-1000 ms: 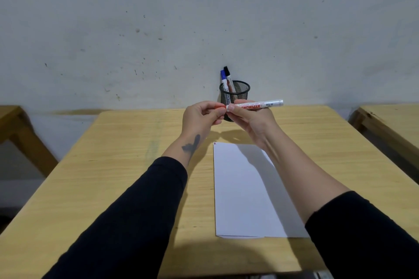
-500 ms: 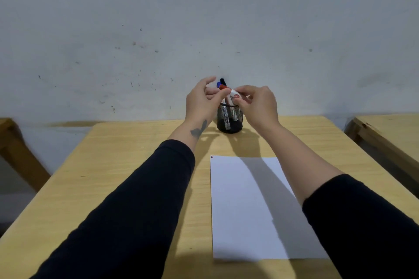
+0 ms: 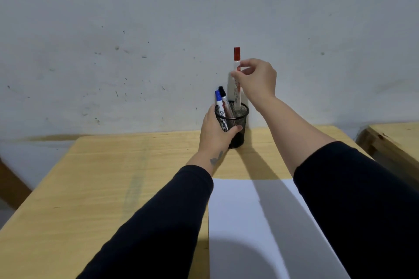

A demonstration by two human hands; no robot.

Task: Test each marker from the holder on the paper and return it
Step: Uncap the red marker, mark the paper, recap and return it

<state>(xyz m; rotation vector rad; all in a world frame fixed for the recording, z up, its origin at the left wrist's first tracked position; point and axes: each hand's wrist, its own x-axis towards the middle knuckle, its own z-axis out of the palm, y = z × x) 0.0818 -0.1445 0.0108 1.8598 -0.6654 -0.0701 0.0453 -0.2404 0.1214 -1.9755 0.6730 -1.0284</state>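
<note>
A black mesh holder [image 3: 238,118] stands at the far edge of the wooden table, against the wall. My left hand [image 3: 215,131] wraps around its left side. My right hand [image 3: 256,79] pinches a white marker with a red cap [image 3: 236,79], held upright with the cap on top and its lower end just inside the holder's rim. A blue-capped marker [image 3: 219,102] and a black-capped marker [image 3: 223,95] lean in the holder's left side. A white sheet of paper [image 3: 254,222] lies on the table in front of me, partly under my right forearm.
The light wooden table [image 3: 136,176] reaches the grey wall. Another wooden table's corner [image 3: 394,138] shows at the right edge, and a wooden piece at the far left.
Both hands left the cap end. The red marker went from level, to capped near the holder, to upright over it. My left hand dropped onto the holder. The camera moved closer.
</note>
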